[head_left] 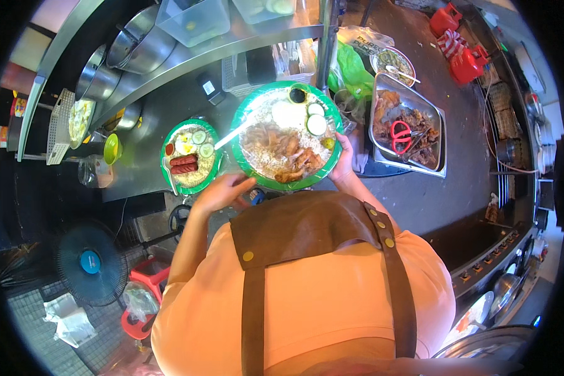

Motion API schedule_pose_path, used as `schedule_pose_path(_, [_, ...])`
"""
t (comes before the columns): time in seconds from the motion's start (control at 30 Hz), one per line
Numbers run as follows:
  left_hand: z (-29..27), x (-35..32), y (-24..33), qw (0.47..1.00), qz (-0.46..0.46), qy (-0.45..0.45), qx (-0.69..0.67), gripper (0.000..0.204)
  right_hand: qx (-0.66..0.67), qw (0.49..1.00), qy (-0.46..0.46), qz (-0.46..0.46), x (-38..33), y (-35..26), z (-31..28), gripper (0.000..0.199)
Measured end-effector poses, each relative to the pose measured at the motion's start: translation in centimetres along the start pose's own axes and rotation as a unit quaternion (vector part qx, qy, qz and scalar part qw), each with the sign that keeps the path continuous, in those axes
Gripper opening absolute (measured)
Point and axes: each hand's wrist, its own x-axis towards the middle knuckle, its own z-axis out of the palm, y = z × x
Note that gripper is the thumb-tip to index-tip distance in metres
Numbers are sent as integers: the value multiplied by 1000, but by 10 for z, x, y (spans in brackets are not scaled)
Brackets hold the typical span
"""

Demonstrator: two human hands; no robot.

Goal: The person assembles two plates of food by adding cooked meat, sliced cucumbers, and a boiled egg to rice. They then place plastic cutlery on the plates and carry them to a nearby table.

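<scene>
In front of me is a large green-rimmed plate (243, 168) of rice, with browned meat pieces, cucumber slices, a small cup of dark sauce and a white utensil across its left side. My right hand (343, 160) grips its right rim, with the thumb along the edge; most of the fingers are hidden beneath. By the lower left rim, my left hand (224, 190) has its fingers stretched toward the plate, and I cannot tell whether they touch it. A second green-rimmed plate (214, 168) rests on the counter to the left, bearing rice, red sausages, egg, cucumber and a utensil.
A metal shelf (232, 39) with pots and clear tubs runs above the steel counter (147, 169). On the right, a steel tray (442, 164) holds meat and red-handled scissors (400, 135). A bowl (409, 57) with a spoon stands farther back. A fan (93, 266) is at lower left.
</scene>
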Motion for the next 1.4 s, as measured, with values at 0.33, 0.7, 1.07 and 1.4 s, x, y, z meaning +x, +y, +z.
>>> schedule_pose_path(0.33, [31, 66, 128, 684, 392, 321, 524, 53, -37, 999, 24, -8, -12, -1, 6, 53])
schedule_pose_path(0.7, [26, 119, 150, 652, 388, 208, 618, 42, -18, 1000, 14, 13, -15, -4, -6, 52])
schedule_pose_path(1.07, [1, 135, 163, 732, 328, 82, 592, 63, -27, 999, 12, 34, -12, -7, -5, 54])
schedule_pose_path(1.4, [-21, 57, 146, 735, 337, 292, 511, 66, -76, 997, 16, 12, -11, -1, 11, 54])
